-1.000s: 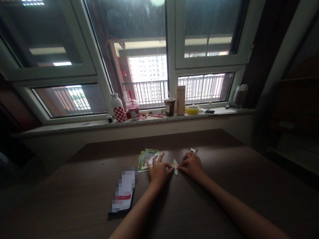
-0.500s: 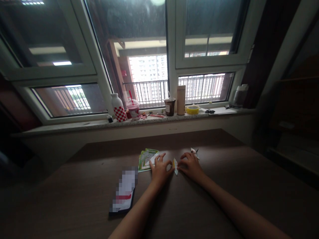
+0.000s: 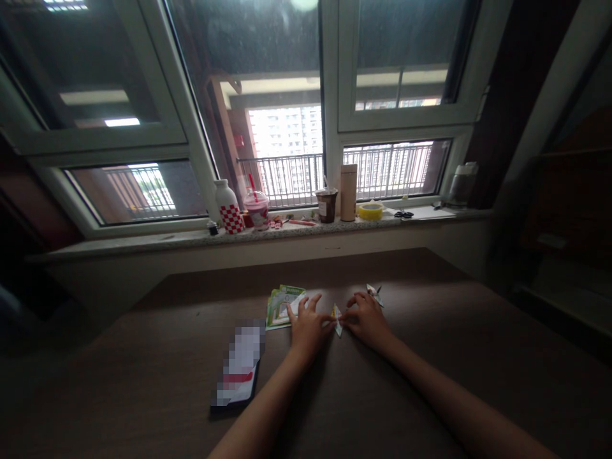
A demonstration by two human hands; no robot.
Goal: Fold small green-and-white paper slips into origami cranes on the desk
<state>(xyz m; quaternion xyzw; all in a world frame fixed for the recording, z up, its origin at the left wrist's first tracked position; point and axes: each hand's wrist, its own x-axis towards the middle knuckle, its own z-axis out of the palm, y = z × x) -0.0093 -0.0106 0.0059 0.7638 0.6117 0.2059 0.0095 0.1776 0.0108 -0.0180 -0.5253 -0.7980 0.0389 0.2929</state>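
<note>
Between my hands a small folded paper piece [image 3: 337, 324], white with some yellow and green, rests on the brown table [image 3: 157, 357]. From the left, my left hand [image 3: 308, 325] pinches its edge with thumb and forefinger, the other fingers raised. My right hand [image 3: 364, 317] pinches the opposite side with its fingertips. Just beyond the right hand lies another small folded paper piece [image 3: 374, 293] with a dark pointed bit on it. Several green and white printed papers [image 3: 282, 299] are stacked beside my left fingers, partly covered by them.
A phone [image 3: 236, 370] with a blurred screen lies left of my left forearm. Along the windowsill [image 3: 191, 241] stand a checkered bottle [image 3: 230, 210], a pink drink cup [image 3: 257, 210], a brown cup [image 3: 327, 205], a tan flask [image 3: 349, 192], yellow tape [image 3: 370, 211] and black scissors [image 3: 404, 215].
My fingertips have shifted very slightly on the folded paper piece. The view has moved a touch; everything else lies as before.
</note>
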